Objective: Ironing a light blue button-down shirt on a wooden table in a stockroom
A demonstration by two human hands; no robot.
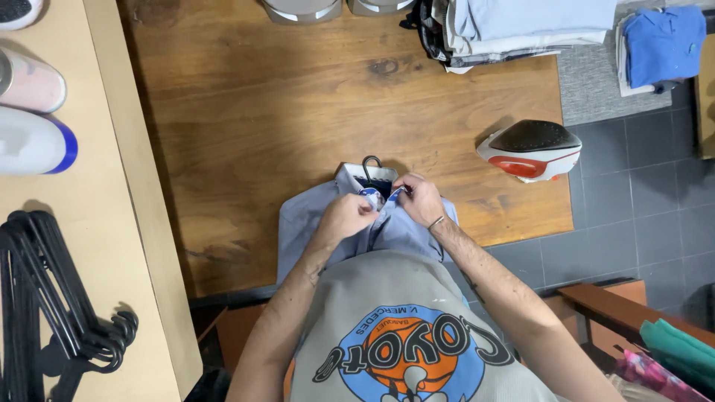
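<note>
Both hands meet at the collar: left hand (346, 216) and right hand (419, 197) pinching the light blue shirt (305, 223) on its hanger (371, 165), lying on the wooden table (298, 97), collar pointing away

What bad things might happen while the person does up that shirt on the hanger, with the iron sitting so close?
1. The iron lies near the wooden table's right edge; an elbow or tugged cloth might knock it off onto the floor tiles.
2. Both hands, left hand and right hand, work at the collar of the light blue shirt, which hangs over the near edge, so it may slide off.
3. The hanger hook could slip out.
</note>
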